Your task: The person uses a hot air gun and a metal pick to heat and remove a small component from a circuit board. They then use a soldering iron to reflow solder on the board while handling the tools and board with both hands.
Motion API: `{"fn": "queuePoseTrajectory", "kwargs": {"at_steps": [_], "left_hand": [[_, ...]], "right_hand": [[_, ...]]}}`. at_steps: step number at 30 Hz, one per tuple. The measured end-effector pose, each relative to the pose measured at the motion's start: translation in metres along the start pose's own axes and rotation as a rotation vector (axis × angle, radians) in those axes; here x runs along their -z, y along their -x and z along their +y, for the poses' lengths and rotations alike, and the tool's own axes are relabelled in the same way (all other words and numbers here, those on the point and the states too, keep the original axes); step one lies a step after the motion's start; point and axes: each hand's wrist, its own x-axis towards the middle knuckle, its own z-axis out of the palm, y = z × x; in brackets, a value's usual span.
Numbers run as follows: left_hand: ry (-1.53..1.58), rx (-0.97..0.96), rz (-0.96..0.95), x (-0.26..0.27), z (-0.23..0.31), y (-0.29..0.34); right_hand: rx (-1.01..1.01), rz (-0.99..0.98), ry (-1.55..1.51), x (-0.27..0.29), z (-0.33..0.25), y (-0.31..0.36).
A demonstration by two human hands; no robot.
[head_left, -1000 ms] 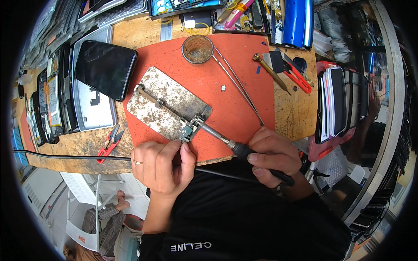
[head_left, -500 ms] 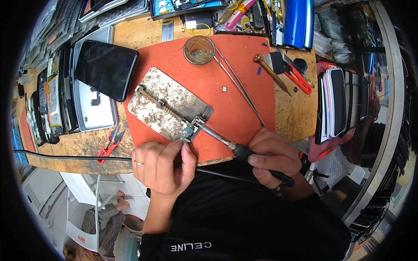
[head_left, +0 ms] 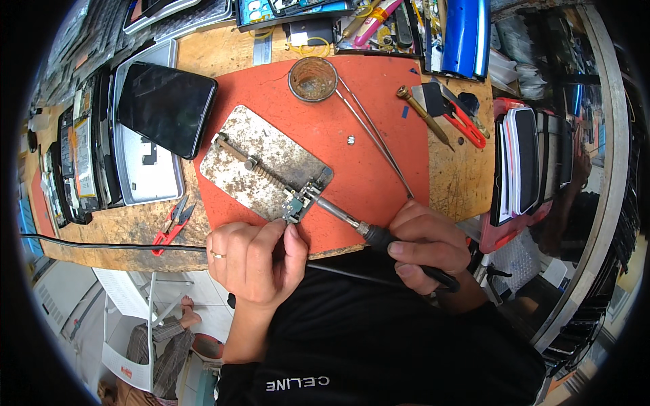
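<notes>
My right hand (head_left: 433, 243) grips a soldering iron (head_left: 380, 238) by its dark handle. The iron's metal barrel slants up and left, and its tip meets the small green circuit board (head_left: 294, 204) near a clamp. That board sits in the spring clamp of a stained metal holder plate (head_left: 237, 172). At the board's near edge, my left hand (head_left: 254, 260) pinches with thumb and forefinger; the exact contact is partly hidden by the fingertips. Metal tweezers (head_left: 376, 139) lie on the mat, their near end reaching my right hand's knuckles. A round, brown-crusted pot (head_left: 312, 80) stands beside them.
An orange mat (head_left: 379, 81) covers the wooden bench. A dark-screened phone (head_left: 167, 108) rests on a white tray at left, with red-handled snips (head_left: 174, 227) nearer. A black cable (head_left: 115, 245) runs along the front edge. Brass screwdriver (head_left: 425, 116) and red-handled cutter (head_left: 466, 127) lie right.
</notes>
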Motion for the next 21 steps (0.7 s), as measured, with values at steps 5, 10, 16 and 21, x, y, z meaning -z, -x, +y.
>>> {"fn": "queuePoseTrajectory", "kwargs": {"at_steps": [5, 10, 16, 21], "left_hand": [[0.0, -0.003, -0.003, 0.0005, -0.0004, 0.0003], [-0.002, -0.007, 0.002, -0.0004, -0.0004, 0.0006], [-0.005, -0.012, -0.001, 0.0003, -0.0004, -0.0001], [0.003, -0.014, 0.0, -0.0002, -0.0002, -0.0005]], "right_hand": [[-0.01, 0.007, -0.017, 0.0, -0.0017, -0.001], [-0.013, 0.0, 0.012, -0.0004, -0.0026, -0.001], [0.004, 0.0, 0.008, -0.0009, -0.0008, -0.001], [-0.016, -0.005, 0.009, 0.0002, -0.0027, -0.001]]}}
